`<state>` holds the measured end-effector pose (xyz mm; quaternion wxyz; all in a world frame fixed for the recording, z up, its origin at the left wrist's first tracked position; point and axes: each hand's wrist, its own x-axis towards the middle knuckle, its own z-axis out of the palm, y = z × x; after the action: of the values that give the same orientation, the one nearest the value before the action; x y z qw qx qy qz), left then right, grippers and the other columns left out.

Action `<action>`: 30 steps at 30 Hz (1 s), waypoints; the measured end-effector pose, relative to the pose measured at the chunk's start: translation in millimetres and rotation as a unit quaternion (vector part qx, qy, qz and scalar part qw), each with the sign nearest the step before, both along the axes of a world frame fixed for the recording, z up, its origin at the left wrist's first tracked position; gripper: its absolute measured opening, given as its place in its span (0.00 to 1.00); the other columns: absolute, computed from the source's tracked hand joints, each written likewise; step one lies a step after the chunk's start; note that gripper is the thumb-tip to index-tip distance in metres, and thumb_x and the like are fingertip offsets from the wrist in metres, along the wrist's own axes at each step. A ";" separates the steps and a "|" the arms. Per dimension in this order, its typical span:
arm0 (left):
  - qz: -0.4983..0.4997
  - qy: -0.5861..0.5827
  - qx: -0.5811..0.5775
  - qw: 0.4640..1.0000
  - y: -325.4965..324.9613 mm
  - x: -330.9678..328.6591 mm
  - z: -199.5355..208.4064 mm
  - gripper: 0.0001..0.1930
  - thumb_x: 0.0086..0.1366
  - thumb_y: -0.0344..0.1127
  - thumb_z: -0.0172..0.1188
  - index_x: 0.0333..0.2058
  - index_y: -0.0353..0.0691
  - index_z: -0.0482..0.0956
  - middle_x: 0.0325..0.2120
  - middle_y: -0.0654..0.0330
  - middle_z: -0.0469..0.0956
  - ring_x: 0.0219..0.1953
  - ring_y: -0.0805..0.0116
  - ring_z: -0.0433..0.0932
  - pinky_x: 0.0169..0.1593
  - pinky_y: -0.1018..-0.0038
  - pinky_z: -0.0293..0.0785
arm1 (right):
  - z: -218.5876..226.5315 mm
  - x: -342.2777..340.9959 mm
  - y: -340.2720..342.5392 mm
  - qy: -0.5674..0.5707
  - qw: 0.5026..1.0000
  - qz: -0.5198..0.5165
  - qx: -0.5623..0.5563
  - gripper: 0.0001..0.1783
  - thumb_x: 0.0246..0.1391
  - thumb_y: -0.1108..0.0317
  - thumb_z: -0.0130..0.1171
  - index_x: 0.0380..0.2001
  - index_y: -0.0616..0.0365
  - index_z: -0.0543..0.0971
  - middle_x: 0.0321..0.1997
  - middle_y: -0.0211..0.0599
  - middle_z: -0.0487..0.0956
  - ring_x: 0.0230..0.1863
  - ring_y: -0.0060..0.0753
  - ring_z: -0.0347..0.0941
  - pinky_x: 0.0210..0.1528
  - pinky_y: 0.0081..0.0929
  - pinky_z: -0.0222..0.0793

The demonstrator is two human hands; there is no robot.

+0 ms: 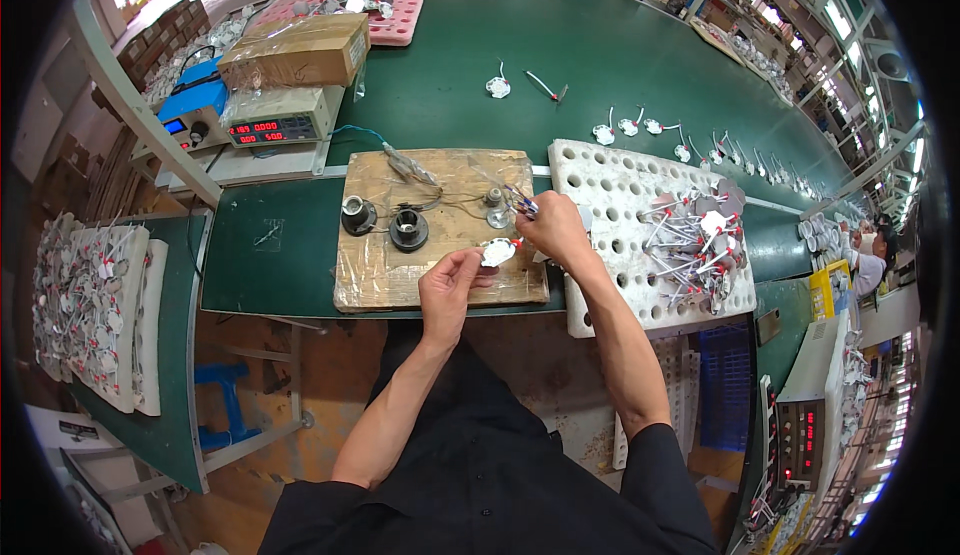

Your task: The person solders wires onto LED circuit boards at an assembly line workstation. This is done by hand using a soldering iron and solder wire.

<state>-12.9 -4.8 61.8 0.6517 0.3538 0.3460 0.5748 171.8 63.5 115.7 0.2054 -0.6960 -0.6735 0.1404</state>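
My left hand (452,290) pinches a small white round board (497,252) by its edge, with a red spot at its right side. Just up and to the right, my right hand (556,227) is closed, its fingertips together beside thin bluish and light strands (519,200); what it grips is mostly hidden by the fingers. Both hands are over a tape-wrapped wooden board (390,280). On that board stand two dark round lamp sockets (408,230) (357,215) and a small pale metal fitting (495,207), joined by wires.
At right, a white foam tray (588,300) with holes carries a heap of wired round boards (705,245). Beyond it, similar pieces lie in a row on the green table (440,85). A meter with red digits (275,131) sits under a cardboard box (295,50) at back left.
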 end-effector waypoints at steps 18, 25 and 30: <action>0.128 0.172 0.074 0.974 8.8 -4.9 -56.0 0.11 0.58 0.22 0.64 0.41 0.34 0.77 0.31 0.63 0.81 0.31 0.75 0.79 0.34 0.77 0.77 | -37.6 15.1 23.7 -0.153 0.988 0.002 -0.016 0.09 0.42 0.71 0.61 0.26 0.66 0.79 0.28 0.58 0.80 0.34 0.63 0.77 0.36 0.48 0.73; 0.062 0.227 0.051 0.971 -13.2 -12.8 25.9 0.07 0.61 0.23 0.62 0.39 0.32 0.77 0.28 0.63 0.81 0.31 0.80 0.79 0.37 0.81 0.76 | -46.3 28.5 17.8 -0.157 0.987 -0.001 0.043 0.09 0.44 0.72 0.61 0.29 0.68 0.80 0.29 0.59 0.79 0.34 0.63 0.77 0.36 0.48 0.73; 0.085 0.248 0.110 0.959 -3.4 -6.6 0.9 0.07 0.62 0.24 0.61 0.39 0.31 0.78 0.28 0.63 0.81 0.31 0.81 0.78 0.36 0.82 0.75 | -25.3 10.5 13.2 -0.108 0.993 -0.002 0.040 0.09 0.44 0.72 0.61 0.29 0.68 0.80 0.29 0.59 0.80 0.35 0.62 0.78 0.37 0.48 0.72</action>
<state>-19.4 -8.2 62.7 0.4516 0.5240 0.4601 0.5566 182.2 76.7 90.5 0.1589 -0.6997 -0.6956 0.0370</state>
